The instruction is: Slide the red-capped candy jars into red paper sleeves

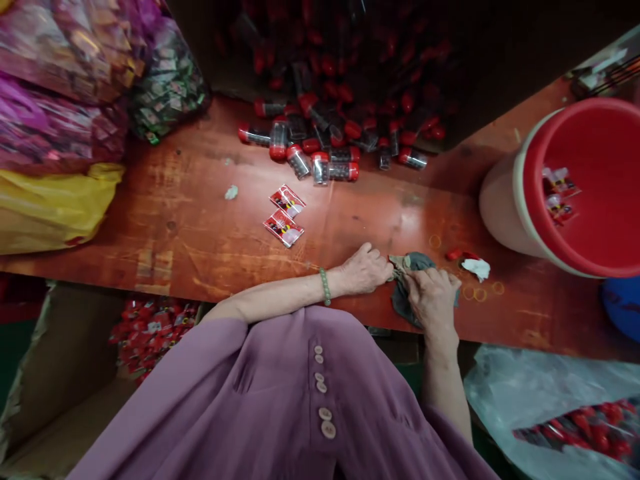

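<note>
Both left hand (367, 270) and right hand (431, 293) have fingers (385, 271) clamped on a crumpled, dull grey-green cloth (420, 260), bunched between them.

Pretty sure this is a small packing workshop: there's a scuffed reddish worktable (200, 220) with a whole heap of red-capped tubes (320, 120) at 12 o'clock. Bulging plastic bags of little packets (50, 133) crowd 10 o'clock, plus a cardboard carton (30, 367) of red ones at 8 and a big clear bag (525, 377) of red stuff around 4.
</note>
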Tool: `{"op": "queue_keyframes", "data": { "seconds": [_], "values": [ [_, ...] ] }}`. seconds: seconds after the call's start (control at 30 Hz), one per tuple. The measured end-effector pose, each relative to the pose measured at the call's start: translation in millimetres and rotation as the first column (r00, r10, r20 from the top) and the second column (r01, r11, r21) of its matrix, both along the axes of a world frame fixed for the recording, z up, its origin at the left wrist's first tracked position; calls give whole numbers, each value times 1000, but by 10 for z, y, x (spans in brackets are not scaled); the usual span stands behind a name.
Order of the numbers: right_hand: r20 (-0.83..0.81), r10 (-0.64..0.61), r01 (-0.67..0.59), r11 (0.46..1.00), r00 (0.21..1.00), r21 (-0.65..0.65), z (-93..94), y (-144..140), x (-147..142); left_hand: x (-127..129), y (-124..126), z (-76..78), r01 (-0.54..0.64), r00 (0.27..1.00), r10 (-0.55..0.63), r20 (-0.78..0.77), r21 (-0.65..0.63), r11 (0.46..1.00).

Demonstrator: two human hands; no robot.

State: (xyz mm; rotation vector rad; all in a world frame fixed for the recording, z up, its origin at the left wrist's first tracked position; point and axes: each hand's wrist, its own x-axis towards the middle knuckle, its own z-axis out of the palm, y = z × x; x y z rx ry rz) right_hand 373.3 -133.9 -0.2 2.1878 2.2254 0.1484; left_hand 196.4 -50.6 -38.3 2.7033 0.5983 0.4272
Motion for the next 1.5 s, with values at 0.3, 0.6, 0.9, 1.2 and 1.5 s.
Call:
{"op": "queue_keyframes", "data": {
  "seconds": [0.3,0.6,0.9,1.2,1.5],
  "values": [
    [-282,-95,114,992,955,51,343,347,-285,-857,230,380,-159,967,143,210,61,985],
    [-430,0,7,1000,903,16,144,1720,-1188,-2053,302,89,-401,916,401,-17,22,916],
    [-345,31,-63,995,938,-83,-106,2061,-1376,-2067,381,6,-300,953,288,93,167,939],
    [-655,212,-233,971,725,56,-295,1381,-1342,-2019,433,104,-368,924,349,156,115,923],
    [-623,-40,137,985,782,108,-351,1092,-1260,-1962,394,70,-422,906,409,112,166,891]
  ]
}}
